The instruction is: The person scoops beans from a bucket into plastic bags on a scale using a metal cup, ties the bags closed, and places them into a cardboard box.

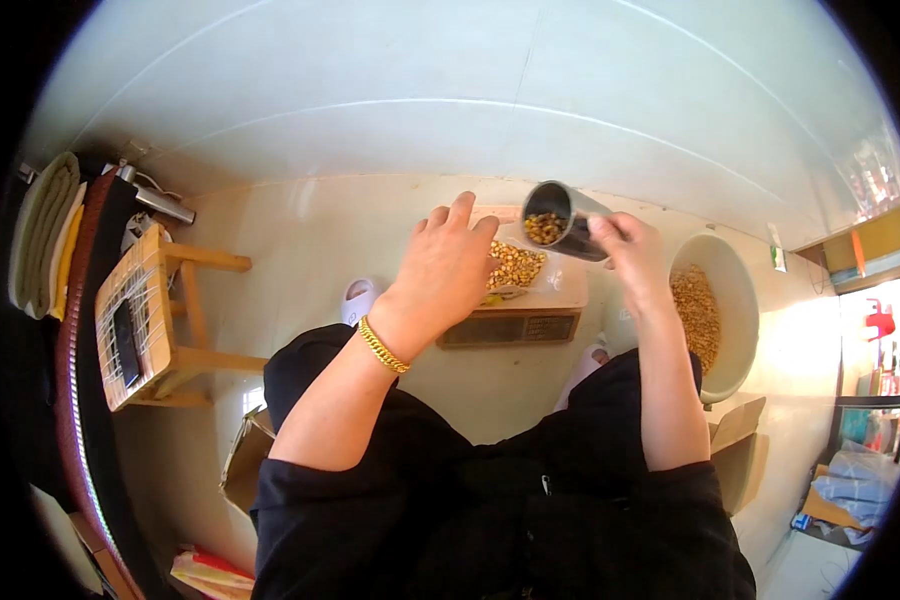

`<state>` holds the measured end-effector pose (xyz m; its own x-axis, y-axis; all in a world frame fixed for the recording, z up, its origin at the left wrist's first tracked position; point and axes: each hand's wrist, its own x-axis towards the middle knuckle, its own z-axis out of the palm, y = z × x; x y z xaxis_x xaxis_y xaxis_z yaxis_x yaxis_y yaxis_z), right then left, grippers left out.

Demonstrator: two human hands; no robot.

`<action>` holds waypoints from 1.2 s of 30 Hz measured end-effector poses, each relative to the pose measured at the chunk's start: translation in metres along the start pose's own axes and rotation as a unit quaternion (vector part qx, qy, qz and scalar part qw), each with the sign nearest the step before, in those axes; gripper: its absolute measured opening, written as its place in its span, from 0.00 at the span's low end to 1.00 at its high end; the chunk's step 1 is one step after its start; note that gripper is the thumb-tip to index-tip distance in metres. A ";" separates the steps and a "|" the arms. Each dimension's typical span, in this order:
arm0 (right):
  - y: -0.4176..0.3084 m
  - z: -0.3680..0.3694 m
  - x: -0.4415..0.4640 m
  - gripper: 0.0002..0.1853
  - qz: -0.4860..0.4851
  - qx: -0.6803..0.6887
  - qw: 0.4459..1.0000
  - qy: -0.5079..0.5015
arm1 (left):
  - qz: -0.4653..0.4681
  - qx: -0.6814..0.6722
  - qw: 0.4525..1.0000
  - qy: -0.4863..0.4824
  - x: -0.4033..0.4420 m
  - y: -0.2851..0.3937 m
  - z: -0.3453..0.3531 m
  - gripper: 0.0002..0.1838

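Note:
My right hand [630, 258] grips the handle of a dark cup-shaped scoop [587, 236], tilted with its mouth facing left. Small brown-yellow pieces [544, 228] lie inside it; their kind is unclear. My left hand [445, 258], with a gold chain bracelet [382, 345] at the wrist, hovers palm down with its fingers apart. Just beside it, golden-brown kernel-like pieces [516, 266] are heaped on a scale [510, 327], apparently in clear plastic. The left hand partly hides this heap. The scoop is above the heap's right side.
A large pale tub [740, 310] of similar light-brown pieces [695, 315] stands at the right. At the left is a wooden stool [175, 325] with a phone [126, 343] on its woven seat. Cardboard boxes [740, 450] flank my legs, and a pale wall [450, 130] rises ahead.

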<state>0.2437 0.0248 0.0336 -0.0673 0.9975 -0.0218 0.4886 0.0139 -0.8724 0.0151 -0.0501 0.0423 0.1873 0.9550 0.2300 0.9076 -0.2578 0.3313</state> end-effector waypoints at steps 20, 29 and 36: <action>0.201 -0.146 -0.033 0.11 0.175 -0.234 0.953 0.082 | -0.006 -0.004 1.000 -0.025 -0.004 0.000 -0.004 0.21; 0.207 -0.106 -0.067 0.14 0.236 -0.406 0.876 0.107 | 0.002 0.010 0.999 -0.031 -0.002 -0.001 0.003 0.21; 0.200 -0.100 -0.068 0.18 0.252 -0.398 0.873 0.129 | -0.010 0.010 0.999 -0.045 -0.006 -0.003 0.004 0.21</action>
<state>0.4332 -0.0334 -0.0909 0.4782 0.8720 -0.1044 0.8560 -0.4893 -0.1668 0.0127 -0.0545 0.0367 0.2018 0.9693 0.1406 0.9184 -0.2372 0.3167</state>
